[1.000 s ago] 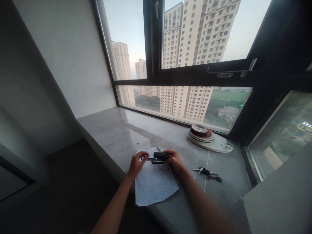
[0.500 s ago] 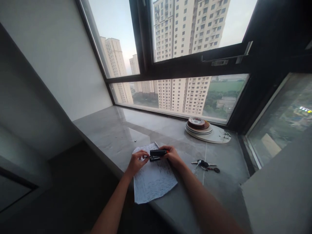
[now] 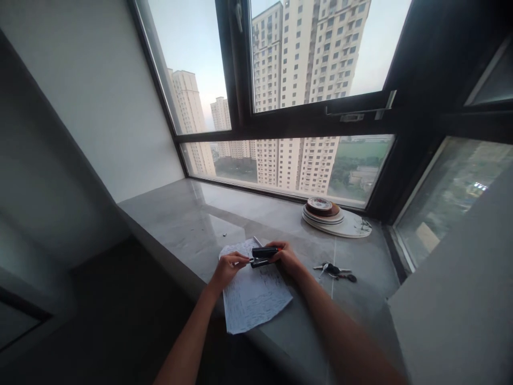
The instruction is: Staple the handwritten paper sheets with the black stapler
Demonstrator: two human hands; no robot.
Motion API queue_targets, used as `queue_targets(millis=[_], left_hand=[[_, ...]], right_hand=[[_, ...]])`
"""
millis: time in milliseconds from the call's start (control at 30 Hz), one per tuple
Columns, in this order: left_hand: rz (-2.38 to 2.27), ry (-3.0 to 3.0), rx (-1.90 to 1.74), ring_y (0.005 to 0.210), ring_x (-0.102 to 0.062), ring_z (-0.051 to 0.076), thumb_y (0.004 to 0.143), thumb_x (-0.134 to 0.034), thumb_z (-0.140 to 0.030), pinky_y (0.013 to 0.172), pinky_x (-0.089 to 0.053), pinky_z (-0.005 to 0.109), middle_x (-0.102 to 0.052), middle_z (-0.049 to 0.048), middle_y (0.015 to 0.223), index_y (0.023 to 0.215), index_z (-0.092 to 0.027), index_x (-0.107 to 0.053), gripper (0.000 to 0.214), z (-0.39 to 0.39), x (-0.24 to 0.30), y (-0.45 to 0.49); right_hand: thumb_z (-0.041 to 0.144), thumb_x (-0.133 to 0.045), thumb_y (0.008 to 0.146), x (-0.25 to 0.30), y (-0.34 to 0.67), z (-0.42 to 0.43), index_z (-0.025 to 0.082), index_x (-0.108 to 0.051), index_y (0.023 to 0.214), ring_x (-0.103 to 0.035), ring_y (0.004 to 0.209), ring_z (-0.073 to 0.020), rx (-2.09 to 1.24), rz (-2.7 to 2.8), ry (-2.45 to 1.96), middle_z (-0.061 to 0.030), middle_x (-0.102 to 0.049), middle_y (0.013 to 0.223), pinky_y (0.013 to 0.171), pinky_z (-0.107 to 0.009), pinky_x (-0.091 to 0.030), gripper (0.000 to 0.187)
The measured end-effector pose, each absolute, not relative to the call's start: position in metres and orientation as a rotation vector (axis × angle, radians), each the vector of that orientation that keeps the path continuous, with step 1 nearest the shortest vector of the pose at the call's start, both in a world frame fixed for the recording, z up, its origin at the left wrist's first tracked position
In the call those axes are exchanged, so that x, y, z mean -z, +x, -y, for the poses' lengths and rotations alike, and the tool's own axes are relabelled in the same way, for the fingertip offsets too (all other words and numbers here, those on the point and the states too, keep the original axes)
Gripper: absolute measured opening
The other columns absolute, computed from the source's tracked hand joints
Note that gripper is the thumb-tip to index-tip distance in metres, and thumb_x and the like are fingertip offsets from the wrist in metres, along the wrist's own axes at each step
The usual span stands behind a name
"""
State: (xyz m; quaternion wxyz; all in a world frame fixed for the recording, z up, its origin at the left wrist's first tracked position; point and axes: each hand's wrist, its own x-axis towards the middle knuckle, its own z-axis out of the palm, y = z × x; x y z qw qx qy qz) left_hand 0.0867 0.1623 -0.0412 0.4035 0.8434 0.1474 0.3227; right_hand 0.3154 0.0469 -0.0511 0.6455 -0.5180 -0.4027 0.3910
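A black stapler (image 3: 264, 255) with an orange end hangs just above a sheet of written paper (image 3: 252, 291) that lies on the grey stone window ledge (image 3: 188, 214). My right hand (image 3: 287, 259) is closed round the stapler's rear. My left hand (image 3: 226, 267) pinches at the stapler's front tip, fingers pressed together; whatever small thing they hold is too tiny to name. Both hands are over the paper's upper half.
A bunch of keys (image 3: 335, 271) lies on the ledge to the right of my hands. Stacked plates (image 3: 324, 211) sit on a white board (image 3: 355, 227) near the window. The ledge's front edge drops to a dark floor at left.
The hands and stapler stay in nearly the same place over the paper. My left fingers have closed in on the stapler's front tip. The view has shifted slightly.
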Motion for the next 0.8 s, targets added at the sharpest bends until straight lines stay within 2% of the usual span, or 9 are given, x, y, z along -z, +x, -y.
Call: queue_targets(millis=[100, 167, 233, 300, 367, 533, 633, 700, 800], left_hand=[[-0.278, 2.175, -0.735, 0.093, -0.070, 0.022, 0.088, -0.070, -0.036, 0.087, -0.054, 0.037, -0.076, 0.0066, 0.097, 0.096, -0.026, -0.080, 0.016, -0.160, 0.036, 0.080], [-0.294, 2.214, -0.759, 0.094, -0.069, 0.023, 0.082, -0.077, -0.035, 0.086, -0.053, 0.037, -0.075, 0.0059, 0.101, 0.098, -0.026, -0.078, 0.018, -0.157, 0.029, 0.079], [-0.350, 2.243, -0.831, 0.098, -0.067, 0.024, 0.071, -0.087, -0.032, 0.083, -0.052, 0.036, -0.069, 0.0075, 0.121, 0.108, -0.026, -0.071, 0.041, -0.152, 0.022, 0.081], [-0.380, 2.266, -0.871, 0.103, -0.065, 0.025, 0.061, -0.092, -0.030, 0.083, -0.052, 0.037, -0.055, 0.0098, 0.141, 0.119, -0.027, -0.062, 0.065, -0.149, 0.016, 0.086], [-0.367, 2.304, -0.846, 0.106, -0.065, 0.025, 0.057, -0.093, -0.027, 0.086, -0.052, 0.039, -0.048, 0.0099, 0.147, 0.121, -0.028, -0.059, 0.072, -0.146, 0.012, 0.091], [-0.292, 2.373, -0.719, 0.106, -0.064, 0.024, 0.062, -0.088, -0.018, 0.095, -0.051, 0.042, -0.050, 0.0084, 0.145, 0.119, -0.030, -0.059, 0.065, -0.148, 0.014, 0.099], [-0.265, 2.418, -0.694, 0.106, -0.065, 0.025, 0.067, -0.083, -0.018, 0.098, -0.050, 0.042, -0.057, 0.0077, 0.140, 0.118, -0.029, -0.063, 0.056, -0.153, 0.022, 0.100], [-0.313, 2.412, -0.808, 0.107, -0.066, 0.025, 0.075, -0.076, -0.018, 0.099, -0.050, 0.041, -0.065, 0.0065, 0.129, 0.112, -0.028, -0.067, 0.040, -0.158, 0.027, 0.101], [-0.432, 2.366, -0.977, 0.093, -0.069, 0.023, 0.083, -0.067, -0.021, 0.086, -0.054, 0.034, -0.074, 0.0033, 0.097, 0.095, -0.025, -0.072, 0.013, -0.164, 0.034, 0.104]], right_hand=[[0.016, -0.060, 0.049, 0.051, 0.314, -0.046, 0.014, -0.079, 0.082, -0.060, 0.065, -0.0186, -0.947, 0.901, -1.143, -0.0008, -0.072, 0.069, 0.057, -0.025, -0.040, 0.038], [0.017, -0.059, 0.049, 0.050, 0.312, -0.045, 0.015, -0.078, 0.080, -0.060, 0.063, -0.0185, -0.987, 0.916, -1.074, -0.0010, -0.072, 0.068, 0.057, -0.025, -0.040, 0.037], [0.017, -0.059, 0.049, 0.049, 0.310, -0.043, 0.015, -0.078, 0.081, -0.060, 0.062, -0.0180, -1.037, 0.971, -1.003, -0.0007, -0.071, 0.068, 0.057, -0.025, -0.041, 0.037], [0.018, -0.060, 0.049, 0.047, 0.309, -0.042, 0.015, -0.078, 0.082, -0.059, 0.061, -0.0168, -1.085, 1.052, -0.967, -0.0003, -0.070, 0.068, 0.058, -0.024, -0.042, 0.037], [0.019, -0.063, 0.049, 0.044, 0.309, -0.041, 0.015, -0.078, 0.083, -0.057, 0.061, -0.0160, -1.105, 1.116, -0.971, 0.0001, -0.070, 0.069, 0.058, -0.024, -0.042, 0.037], [0.022, -0.070, 0.049, 0.040, 0.311, -0.042, 0.016, -0.079, 0.082, -0.056, 0.062, -0.0148, -1.078, 1.217, -0.944, 0.0007, -0.068, 0.072, 0.058, -0.024, -0.042, 0.035], [0.022, -0.074, 0.049, 0.040, 0.312, -0.044, 0.016, -0.078, 0.080, -0.055, 0.063, -0.0143, -1.017, 1.231, -0.904, 0.0011, -0.067, 0.075, 0.057, -0.023, -0.040, 0.032], [0.022, -0.075, 0.050, 0.039, 0.310, -0.044, 0.018, -0.077, 0.082, -0.055, 0.063, -0.0145, -0.964, 1.161, -0.916, 0.0025, -0.066, 0.073, 0.058, -0.023, -0.040, 0.032], [0.020, -0.078, 0.053, 0.035, 0.305, -0.044, 0.019, -0.075, 0.089, -0.054, 0.063, -0.0139, -0.908, 1.082, -0.971, 0.0040, -0.064, 0.071, 0.061, -0.023, -0.040, 0.036]])
